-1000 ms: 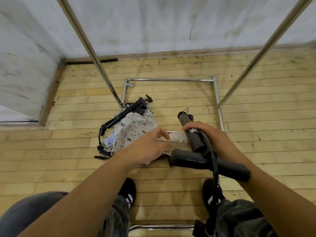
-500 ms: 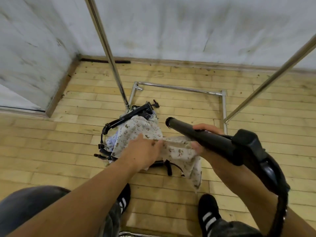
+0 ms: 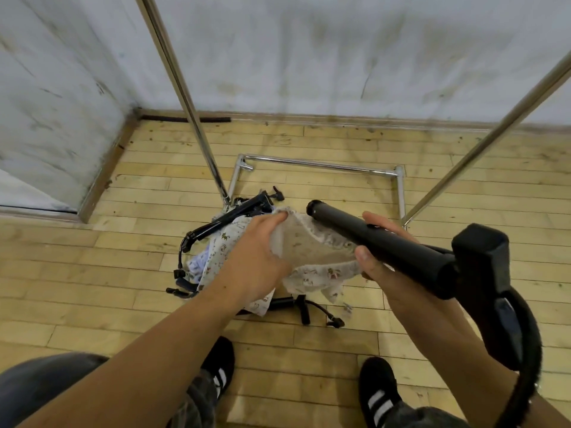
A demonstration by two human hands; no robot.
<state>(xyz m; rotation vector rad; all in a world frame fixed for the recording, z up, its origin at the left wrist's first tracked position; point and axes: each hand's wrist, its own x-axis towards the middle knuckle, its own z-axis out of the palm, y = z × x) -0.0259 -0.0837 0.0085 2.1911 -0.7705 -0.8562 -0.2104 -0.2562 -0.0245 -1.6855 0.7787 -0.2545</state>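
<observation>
The black tube [image 3: 386,245] is covering most of the right hand [image 3: 383,273], so only the thumb and a fingertip are showing. The left hand [image 3: 256,257] is blocking part of the printed cloth [image 3: 312,257] and the pile of clothes [image 3: 216,251] beneath it. The two rack poles [image 3: 181,88] are running off the top edge, the black strap [image 3: 536,350] off the bottom. The cloth's prints are looking too tiny to make out.

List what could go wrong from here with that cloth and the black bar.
1. The right hand grips the black padded bar and seems to pinch the patterned cloth too; either might slip.
2. The cloth's loose corner hangs over the black hangers on the floor and could snag.
3. Those hangers lie close to the shoes, so a step forward may trip.
</observation>
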